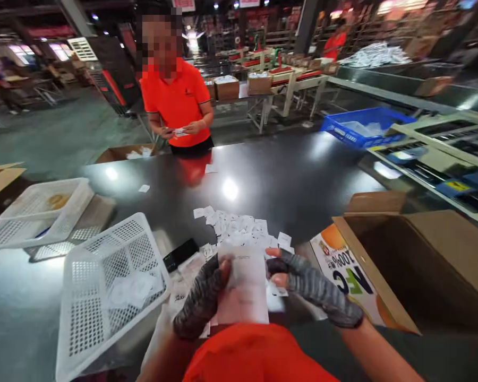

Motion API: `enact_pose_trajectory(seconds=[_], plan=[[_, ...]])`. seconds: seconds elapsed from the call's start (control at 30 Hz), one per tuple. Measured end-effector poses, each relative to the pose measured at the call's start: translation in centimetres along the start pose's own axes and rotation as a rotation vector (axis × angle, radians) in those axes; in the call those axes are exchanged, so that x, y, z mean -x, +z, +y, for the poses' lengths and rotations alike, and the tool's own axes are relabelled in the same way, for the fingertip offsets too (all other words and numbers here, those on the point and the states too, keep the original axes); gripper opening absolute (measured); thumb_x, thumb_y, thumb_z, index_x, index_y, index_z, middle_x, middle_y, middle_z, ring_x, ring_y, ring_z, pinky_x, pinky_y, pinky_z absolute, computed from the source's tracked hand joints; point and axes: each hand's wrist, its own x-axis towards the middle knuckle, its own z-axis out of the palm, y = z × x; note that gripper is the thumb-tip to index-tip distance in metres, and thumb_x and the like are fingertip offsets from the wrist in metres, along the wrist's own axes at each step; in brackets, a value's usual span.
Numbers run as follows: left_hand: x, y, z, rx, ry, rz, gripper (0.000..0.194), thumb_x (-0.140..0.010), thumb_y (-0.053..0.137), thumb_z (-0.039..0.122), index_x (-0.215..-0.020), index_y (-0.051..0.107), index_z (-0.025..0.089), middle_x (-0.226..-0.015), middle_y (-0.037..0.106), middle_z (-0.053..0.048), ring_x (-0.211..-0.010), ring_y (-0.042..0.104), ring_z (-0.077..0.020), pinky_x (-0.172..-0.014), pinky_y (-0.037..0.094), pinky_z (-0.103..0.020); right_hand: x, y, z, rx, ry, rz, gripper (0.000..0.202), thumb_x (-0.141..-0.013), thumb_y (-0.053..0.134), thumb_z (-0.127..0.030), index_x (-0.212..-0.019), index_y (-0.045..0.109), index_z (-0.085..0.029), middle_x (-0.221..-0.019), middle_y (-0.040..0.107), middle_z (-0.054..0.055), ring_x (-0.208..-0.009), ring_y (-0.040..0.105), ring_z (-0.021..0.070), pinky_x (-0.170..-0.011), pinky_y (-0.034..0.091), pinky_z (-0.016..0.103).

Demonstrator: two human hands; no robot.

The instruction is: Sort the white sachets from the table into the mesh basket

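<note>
1. The left hand (202, 297), wearing a grey patterned glove, is gripping the left edge of a white paper sheet (244, 289), with the bare fingertips pressing on the paper.
2. The right hand (310, 286), in the same kind of glove, is pinching the right edge of the sheet near its top, so both hands are closing on this one sheet from opposite sides.
3. The sheet is being held at the near edge of the dark table (287, 180), just above the person's orange shirt (255, 355).
4. A heap of small white packets (239, 225) is lying on the table just beyond the sheet.
5. A black device (180, 254) is resting to the left of the heap, beside a white mesh basket (103, 286) that is standing tilted at the near left.
6. Two more white baskets (40, 212) are sitting further to the left, one lying in the other.
7. An open cardboard box (418, 260) is standing at the near right, with a printed flap showing orange fruit.
8. On the far side of the table, another person in an orange shirt (175, 101) is standing and holding small white pieces in both hands.
9. A blue crate (362, 127) is sitting at the far right, next to a conveyor frame (442, 154).
</note>
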Motion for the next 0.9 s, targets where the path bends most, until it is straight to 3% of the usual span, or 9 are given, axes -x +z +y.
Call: enact_pose_trajectory(seconds=[0.07, 0.13, 0.27, 0.4, 0.5, 0.57, 0.67, 0.77, 0.9], plan=[[-0.2, 0.9, 0.8, -0.004, 0.036, 0.044, 0.051, -0.107, 0.075, 0.067, -0.125, 0.090, 0.021, -0.121, 0.085, -0.011, -0.103, 0.075, -0.0277, -0.092, 0.061, -0.036, -2.9, 2.4, 1.4, -0.181, -0.045, -0.304, 0.066, -0.091, 0.085, -0.074, -0.132, 0.086, -0.022, -0.115, 0.086, 0.012, -0.109, 0.082, 0.0311, -0.103, 0.067, 0.045], [0.0, 1.1, 1.0, -0.007, 0.057, 0.101, 0.051, -0.102, 0.081, 0.069, -0.120, 0.091, 0.022, -0.110, 0.085, -0.010, -0.094, 0.074, -0.0257, -0.085, 0.059, -0.034, -4.7, 3.5, 1.9, -0.259, -0.089, -0.421, 0.056, -0.099, 0.080, -0.067, -0.130, 0.088, -0.021, -0.119, 0.086, 0.012, -0.117, 0.081, 0.0326, -0.109, 0.065, 0.046], [0.5, 0.8, 1.1, 0.053, 0.034, 0.119, 0.049, -0.095, 0.088, 0.067, -0.117, 0.091, 0.023, -0.094, 0.080, -0.007, -0.086, 0.070, -0.0230, -0.080, 0.058, -0.031, -5.6, 3.3, 1.1, -0.166, -0.048, -0.388, 0.041, -0.104, 0.079, -0.057, -0.126, 0.091, -0.024, -0.111, 0.088, 0.010, -0.100, 0.082, 0.0282, -0.100, 0.067, 0.042], [0.8, 0.1, 1.0, 0.149, -0.032, 0.157, 0.048, -0.075, 0.106, 0.056, -0.099, 0.087, 0.019, -0.072, 0.068, -0.001, -0.063, 0.053, -0.0125, -0.064, 0.048, -0.024, -5.4, 2.3, 1.0, -0.096, -0.030, -0.339, 0.039, -0.098, 0.082, -0.061, -0.101, 0.093, -0.024, -0.095, 0.086, 0.009, -0.079, 0.079, 0.0232, -0.081, 0.069, 0.034], [1.2, -0.6, 0.6, 0.212, -0.143, 0.147, 0.065, -0.070, 0.108, 0.069, -0.103, 0.084, 0.018, -0.073, 0.068, 0.000, -0.064, 0.056, -0.0124, -0.063, 0.048, -0.023, -5.2, 1.4, 1.6, 0.077, -0.075, -0.151, 0.041, -0.091, 0.086, -0.063, -0.096, 0.092, -0.024, -0.097, 0.087, 0.012, -0.084, 0.081, 0.0253, -0.079, 0.070, 0.033], [1.4, -1.2, 0.0, 0.202, -0.121, 0.128, 0.072, -0.070, 0.104, 0.078, -0.098, 0.081, 0.016, -0.074, 0.067, -0.002, -0.067, 0.059, -0.0133, -0.063, 0.047, -0.023, -5.1, 0.8, 2.0, 0.161, -0.128, -0.098, 0.050, -0.091, 0.084, -0.071, -0.094, 0.092, -0.022, -0.092, 0.086, 0.014, -0.080, 0.081, 0.0262, -0.075, 0.071, 0.033], [1.3, -2.1, -1.4, 0.175, -0.056, 0.075, 0.065, -0.082, 0.098, 0.075, -0.095, 0.078, 0.015, -0.081, 0.066, -0.003, -0.068, 0.057, -0.0121, -0.064, 0.045, -0.023, -5.0, 0.1, 2.0, 0.222, -0.195, -0.133, 0.060, -0.095, 0.075, -0.080, -0.090, 0.091, -0.022, -0.084, 0.084, 0.013, -0.071, 0.079, 0.0232, -0.070, 0.068, 0.030], [1.2, -2.5, -2.2, 0.227, -0.093, 0.055, 0.055, -0.085, 0.098, 0.065, -0.089, 0.075, 0.015, -0.082, 0.065, -0.004, -0.070, 0.058, -0.0132, -0.066, 0.047, -0.025, -5.3, -0.4, 1.8, 0.254, -0.219, -0.180, 0.061, -0.097, 0.074, -0.081, -0.087, 0.090, -0.023, -0.081, 0.083, 0.011, -0.072, 0.078, 0.0212, -0.072, 0.067, 0.028], [1.1, -1.5, -0.5, 0.284, -0.147, 0.095, 0.052, -0.077, 0.100, 0.061, -0.086, 0.077, 0.016, -0.078, 0.065, -0.003, -0.074, 0.060, -0.0155, -0.069, 0.048, -0.026, -5.8, -0.5, 1.9, 0.259, -0.222, -0.200, 0.066, -0.097, 0.073, -0.084, -0.086, 0.089, -0.021, -0.078, 0.081, 0.012, -0.065, 0.074, 0.0214, -0.062, 0.063, 0.027]])
